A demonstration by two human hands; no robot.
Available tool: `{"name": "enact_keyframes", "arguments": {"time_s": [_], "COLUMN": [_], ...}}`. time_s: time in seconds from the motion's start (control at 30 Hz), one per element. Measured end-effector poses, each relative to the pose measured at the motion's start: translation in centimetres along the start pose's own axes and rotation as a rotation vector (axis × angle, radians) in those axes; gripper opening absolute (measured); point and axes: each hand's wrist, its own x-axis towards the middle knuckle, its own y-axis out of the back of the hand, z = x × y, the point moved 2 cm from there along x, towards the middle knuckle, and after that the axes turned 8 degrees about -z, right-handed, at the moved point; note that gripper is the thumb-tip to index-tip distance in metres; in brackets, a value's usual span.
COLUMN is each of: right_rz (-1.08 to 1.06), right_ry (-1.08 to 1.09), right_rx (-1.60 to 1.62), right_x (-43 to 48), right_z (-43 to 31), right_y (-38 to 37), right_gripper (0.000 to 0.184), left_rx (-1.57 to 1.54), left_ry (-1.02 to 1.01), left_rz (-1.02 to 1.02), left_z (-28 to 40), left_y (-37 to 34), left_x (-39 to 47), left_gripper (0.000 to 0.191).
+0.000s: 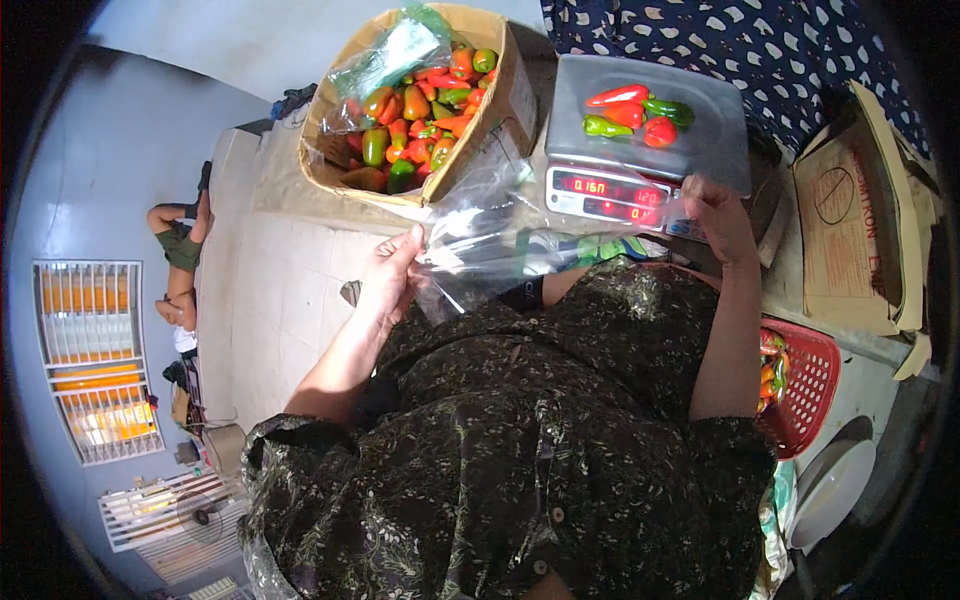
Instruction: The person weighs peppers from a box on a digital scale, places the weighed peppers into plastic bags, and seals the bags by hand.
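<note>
A clear plastic bag (pixel 480 232) is stretched between my two hands above my lap. My left hand (pixel 394 270) pinches one end between thumb and fingers. The other end is in my right hand (pixel 714 214), which is raised in front of the scale's lower right corner. Several red and green peppers (pixel 627 115) lie on the grey platform of a digital scale (pixel 720 150). Its lit red display (pixel 589 185) shows partly through the plastic. Left of the scale, a cardboard box (pixel 517 97) holds many red, orange and green peppers (pixel 416 103), with crumpled plastic over one side.
An open cardboard box (pixel 840 225) stands at the right. Below it are a red perforated basket (pixel 814 382) with peppers and a pale basin (pixel 834 495). A person (pixel 180 270) lies along the far left wall. Dark patterned fabric (pixel 705 37) hangs behind the scale.
</note>
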Motion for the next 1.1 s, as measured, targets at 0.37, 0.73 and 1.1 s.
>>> {"name": "enact_keyframes", "arguments": {"time_s": [0.37, 0.73, 1.1], "right_rz": [0.170, 0.131, 0.209], "right_ry": [-0.181, 0.023, 0.022], "right_rx": [-0.140, 0.087, 0.305], "right_x": [0.2, 1.5, 1.2], "right_z": [0.0, -2.6, -2.2], "right_y": [-0.9, -9.5, -13.2], "right_gripper": [0.022, 0.014, 0.036], "left_rx": [-0.256, 0.748, 0.825], "left_ry": [0.042, -0.501, -0.624], "left_rz": [0.132, -0.345, -0.317], "left_z": [1.7, 4.4, -0.6], "left_y": [-2.7, -16.7, -16.2], "left_x": [-0.7, 1.0, 4.7], "left_gripper": [0.018, 0.030, 0.007]}}
